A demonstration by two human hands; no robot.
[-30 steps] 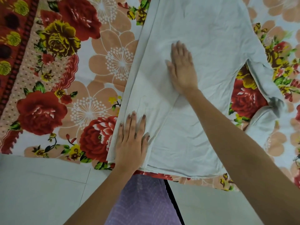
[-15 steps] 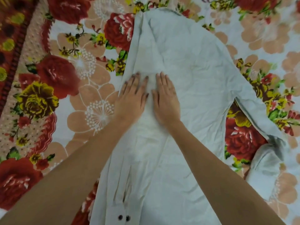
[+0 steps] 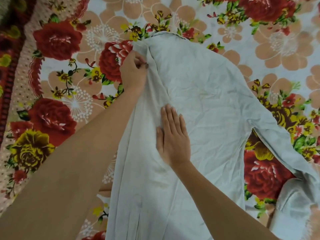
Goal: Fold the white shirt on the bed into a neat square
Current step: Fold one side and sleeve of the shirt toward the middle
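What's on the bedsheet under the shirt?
Big red, yellow and peach flowers on the bedsheet, head view.

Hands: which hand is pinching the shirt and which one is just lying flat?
The left hand pinches a fold of the white shirt near its far left edge. The right hand lies flat on the shirt, fingers straight, gripping nothing.

One white shirt [image 3: 199, 101] is seen, spread on one flowered bedsheet [image 3: 69, 84]. Two bare hands are counted on the cloth: one left hand [image 3: 133, 70], pinched on the folded edge, and one right hand [image 3: 173, 135], laid flat. One sleeve [image 3: 294, 153] is shown at the right
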